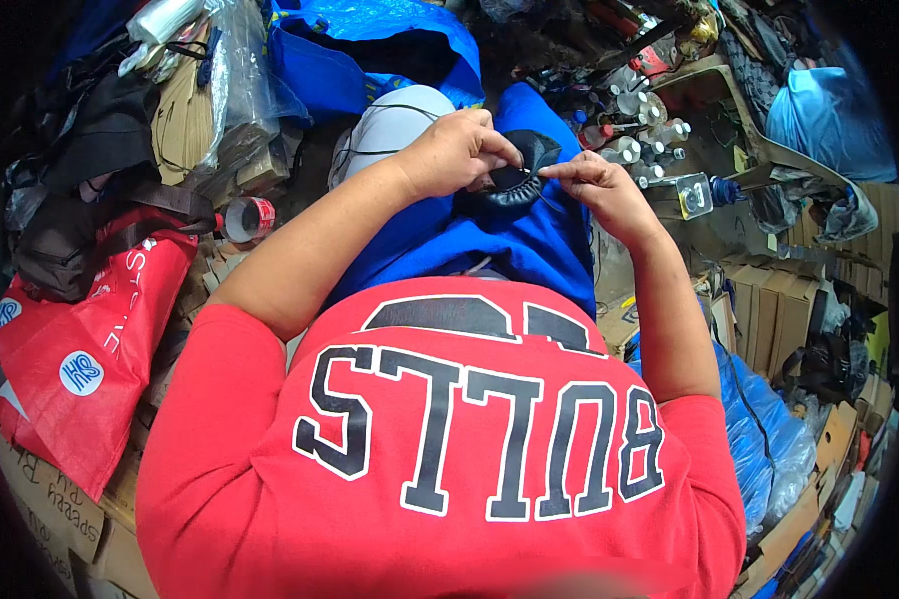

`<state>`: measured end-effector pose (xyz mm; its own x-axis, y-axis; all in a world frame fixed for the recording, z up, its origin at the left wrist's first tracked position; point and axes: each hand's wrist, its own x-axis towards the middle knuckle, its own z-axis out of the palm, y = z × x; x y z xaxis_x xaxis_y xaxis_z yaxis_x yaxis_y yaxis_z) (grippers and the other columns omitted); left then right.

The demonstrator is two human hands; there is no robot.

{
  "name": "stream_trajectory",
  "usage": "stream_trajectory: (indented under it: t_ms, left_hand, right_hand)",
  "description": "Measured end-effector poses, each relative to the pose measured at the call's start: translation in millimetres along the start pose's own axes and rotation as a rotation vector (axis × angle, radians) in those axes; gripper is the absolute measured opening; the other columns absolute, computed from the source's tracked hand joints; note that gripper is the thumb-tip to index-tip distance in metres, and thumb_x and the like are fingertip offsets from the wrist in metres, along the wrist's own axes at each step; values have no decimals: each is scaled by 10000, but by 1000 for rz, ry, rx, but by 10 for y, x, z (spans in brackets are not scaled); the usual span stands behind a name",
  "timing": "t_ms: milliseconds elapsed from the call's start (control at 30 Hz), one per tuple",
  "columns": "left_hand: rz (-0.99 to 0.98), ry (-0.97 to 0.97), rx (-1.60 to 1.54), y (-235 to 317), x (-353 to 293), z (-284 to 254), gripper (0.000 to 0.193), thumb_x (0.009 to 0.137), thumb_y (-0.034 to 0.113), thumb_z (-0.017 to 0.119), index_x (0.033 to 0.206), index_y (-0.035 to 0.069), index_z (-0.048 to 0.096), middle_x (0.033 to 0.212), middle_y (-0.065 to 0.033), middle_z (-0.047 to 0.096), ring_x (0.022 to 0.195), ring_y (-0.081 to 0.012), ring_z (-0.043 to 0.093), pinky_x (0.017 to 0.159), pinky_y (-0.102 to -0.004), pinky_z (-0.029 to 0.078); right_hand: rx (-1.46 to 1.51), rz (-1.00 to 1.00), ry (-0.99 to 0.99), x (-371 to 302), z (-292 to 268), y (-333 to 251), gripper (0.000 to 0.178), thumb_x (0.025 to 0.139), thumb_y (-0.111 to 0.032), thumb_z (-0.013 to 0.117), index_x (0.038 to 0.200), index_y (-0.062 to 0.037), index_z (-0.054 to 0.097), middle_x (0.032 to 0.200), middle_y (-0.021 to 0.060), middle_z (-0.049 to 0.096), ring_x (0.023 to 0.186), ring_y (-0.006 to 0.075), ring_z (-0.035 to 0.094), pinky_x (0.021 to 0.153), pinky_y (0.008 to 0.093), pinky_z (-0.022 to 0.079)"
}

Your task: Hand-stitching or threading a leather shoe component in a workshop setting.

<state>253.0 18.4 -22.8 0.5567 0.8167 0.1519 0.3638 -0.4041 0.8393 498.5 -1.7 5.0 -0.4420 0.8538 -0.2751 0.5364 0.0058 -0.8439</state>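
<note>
Over on the left, a red bag (100, 334) slumped; up top, a blue bag (315, 72) gaped; and out right, bottles (624, 150) clustered, cardboard (766, 311) stood packed!

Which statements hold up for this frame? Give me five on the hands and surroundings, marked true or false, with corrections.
1. The left hand is at the black item. True.
2. The right hand is far from the black item. False: the right hand is at it too.
3. The red bag lies on the person's right. False: the red bag lies on the left.
4. An open blue bag is beyond the hands. True.
5. The person's shirt is green. False: the shirt is red.
</note>
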Motion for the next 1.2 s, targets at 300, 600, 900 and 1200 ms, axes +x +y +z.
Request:
stream_trajectory:
  t_ms: [300,600,900,1200]
  left_hand:
    - [229,-40,243,28,6,-68,227,747,-26,646,944,77,692,777,-72,520,698,-197,574,615,-297,482]
    - [-310,-50,-484,-24,41,125,131,767,37,668,890,15,629,730,-21,615,671,-86,563,608,-224,459]
    - [-8,70,-63,-47,49,30,84,760,61,690,721,15,631,719,-55,565,669,-131,582,611,-245,456]
    - [-167,-129,31,202,43,-43,92,830,61,548,900,18,589,724,-103,617,682,-181,605,640,-316,478]
  right_hand:
    - [121,67,-27,-27,53,-78,255,840,-63,616,1089,-81,664,892,-17,570,828,65,508,778,212,418]
    - [458,104,66,49,201,-17,202,808,-65,670,1007,-31,659,813,-22,613,741,36,505,677,188,418]
    - [-169,-149,195,87,98,10,145,796,-132,707,846,-32,614,756,-26,588,716,50,512,683,195,415]
    - [246,87,69,-170,32,72,277,761,-254,727,862,-20,621,915,24,548,838,94,514,752,231,407]
